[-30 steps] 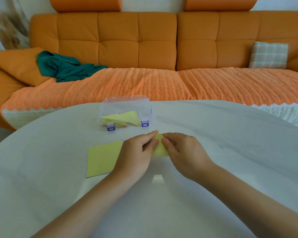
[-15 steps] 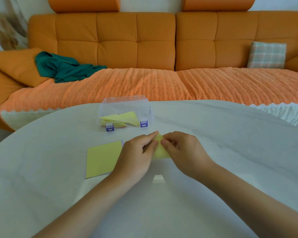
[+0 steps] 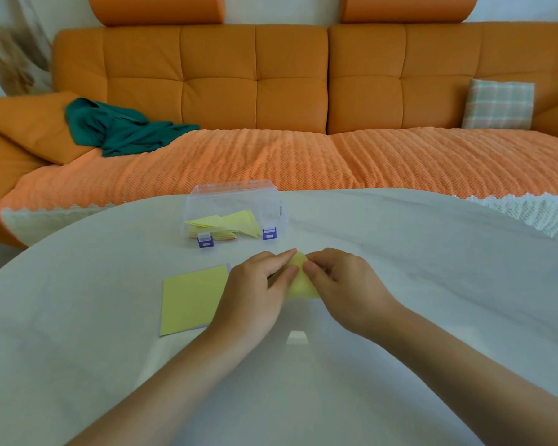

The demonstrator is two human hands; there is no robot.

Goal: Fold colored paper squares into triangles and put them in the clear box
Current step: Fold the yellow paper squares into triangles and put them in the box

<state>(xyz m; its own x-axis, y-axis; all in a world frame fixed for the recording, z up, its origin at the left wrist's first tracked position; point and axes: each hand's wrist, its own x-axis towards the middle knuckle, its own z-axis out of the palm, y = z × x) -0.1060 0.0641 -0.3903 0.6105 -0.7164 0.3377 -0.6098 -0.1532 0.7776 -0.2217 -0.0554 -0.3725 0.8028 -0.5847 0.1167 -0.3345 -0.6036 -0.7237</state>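
A yellow paper piece (image 3: 301, 282) lies on the white table between my hands, mostly hidden by them. My left hand (image 3: 257, 291) and my right hand (image 3: 342, 284) meet over it, fingertips pinching its upper part. To the left sits a stack of yellow paper squares (image 3: 190, 299), partly under my left hand. Behind my hands stands the clear box (image 3: 234, 211) with blue latches, holding several folded yellow triangles (image 3: 229, 222).
The round white table (image 3: 400, 268) ends just behind the box. Beyond it runs an orange sofa (image 3: 303, 156) with a green cloth (image 3: 123, 130) on the left and a plaid cushion (image 3: 498, 104) on the right.
My hands have stayed over the yellow paper with only slight finger shifts. The stack and the box have not moved.
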